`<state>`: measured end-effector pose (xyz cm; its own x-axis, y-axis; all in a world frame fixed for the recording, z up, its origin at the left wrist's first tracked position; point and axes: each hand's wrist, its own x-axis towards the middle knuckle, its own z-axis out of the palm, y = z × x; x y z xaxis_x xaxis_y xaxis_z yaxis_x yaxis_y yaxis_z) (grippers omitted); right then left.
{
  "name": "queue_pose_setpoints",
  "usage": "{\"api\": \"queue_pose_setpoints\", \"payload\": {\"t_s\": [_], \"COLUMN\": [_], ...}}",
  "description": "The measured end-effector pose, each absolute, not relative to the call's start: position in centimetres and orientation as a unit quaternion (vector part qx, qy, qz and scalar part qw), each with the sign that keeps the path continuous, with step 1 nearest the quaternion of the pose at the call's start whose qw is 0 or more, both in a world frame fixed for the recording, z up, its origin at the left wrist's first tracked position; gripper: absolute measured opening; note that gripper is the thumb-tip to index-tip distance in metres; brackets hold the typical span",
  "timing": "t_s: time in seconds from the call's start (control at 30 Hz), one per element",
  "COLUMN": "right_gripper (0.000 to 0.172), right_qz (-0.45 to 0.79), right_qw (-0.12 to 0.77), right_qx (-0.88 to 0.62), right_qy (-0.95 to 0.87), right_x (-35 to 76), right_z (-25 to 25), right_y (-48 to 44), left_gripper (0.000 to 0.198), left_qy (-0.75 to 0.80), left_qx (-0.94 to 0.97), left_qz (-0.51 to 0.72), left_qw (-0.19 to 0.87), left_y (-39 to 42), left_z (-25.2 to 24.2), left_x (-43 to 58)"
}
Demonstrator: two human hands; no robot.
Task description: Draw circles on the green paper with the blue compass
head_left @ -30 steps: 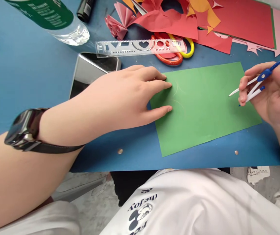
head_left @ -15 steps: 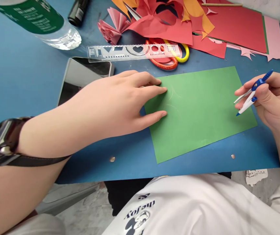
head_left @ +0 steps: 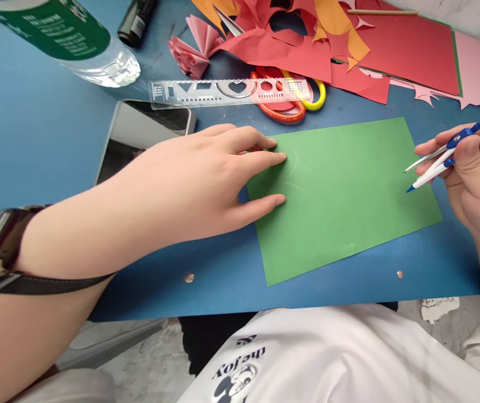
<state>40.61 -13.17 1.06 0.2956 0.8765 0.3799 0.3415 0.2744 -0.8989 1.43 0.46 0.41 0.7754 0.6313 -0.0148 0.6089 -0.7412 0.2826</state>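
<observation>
A sheet of green paper (head_left: 349,196) lies aslant on the blue table, with a few faint curved lines drawn near its left end. My left hand (head_left: 231,173) rests on the paper's left edge, fingers spread and fingertips on the sheet. Over the paper's right edge, my right hand (head_left: 475,162) grips a blue and white drawing compass (head_left: 439,161) between thumb and fingers. Its legs are slightly apart and point left and down, and its tips appear to be above the sheet.
Behind the paper lie a clear stencil ruler (head_left: 198,92), scissors with red and yellow handles (head_left: 318,96) and red paper scraps (head_left: 282,53). A phone (head_left: 143,126) is left of the ruler. A water bottle (head_left: 97,50) and a black marker-like cylinder (head_left: 135,25) stand farther left.
My right hand has shifted right with the compass, which now tilts flatter. My left hand remains on the paper. The whole view has moved slightly.
</observation>
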Motion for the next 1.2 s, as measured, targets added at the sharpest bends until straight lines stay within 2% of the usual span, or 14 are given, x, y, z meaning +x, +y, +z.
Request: {"api": "queue_pose_setpoints", "payload": {"t_s": [0.23, 0.4, 0.53, 0.67, 0.9, 1.2], "right_gripper": [0.045, 0.05, 0.059, 0.065, 0.05, 0.039], "right_qz": [0.172, 0.073, 0.06, 0.041, -0.016, -0.008], "right_qw": [0.617, 0.594, 0.576, 0.588, 0.56, 0.55], "right_qx": [-0.522, -0.551, -0.579, -0.574, -0.562, -0.534], "right_qy": [-0.564, -0.581, -0.574, -0.568, -0.609, -0.643], "right_x": [40.7, 40.3, 40.0, 39.6, 39.5, 39.8], "right_z": [0.7, -0.1, -0.8, -1.3, -1.7, -1.9], "right_y": [-12.8, -12.6, -12.0, -11.3, -11.4, -10.7], "left_gripper": [0.073, 0.077, 0.073, 0.077, 0.081, 0.082], "left_qy": [0.336, 0.335, 0.341, 0.34, 0.326, 0.337], "left_qx": [0.933, 0.932, 0.927, 0.932, 0.938, 0.933], "left_qz": [0.024, 0.033, 0.035, 0.012, 0.029, 0.024], "left_qw": [0.127, 0.13, 0.15, 0.125, 0.114, 0.127], "left_y": [0.4, 0.3, 0.2, 0.0, 0.2, 0.0], "left_z": [0.6, 0.4, 0.5, 0.7, 0.1, 0.1], "left_x": [1.4, 1.5, 1.5, 1.5, 1.3, 1.2]}}
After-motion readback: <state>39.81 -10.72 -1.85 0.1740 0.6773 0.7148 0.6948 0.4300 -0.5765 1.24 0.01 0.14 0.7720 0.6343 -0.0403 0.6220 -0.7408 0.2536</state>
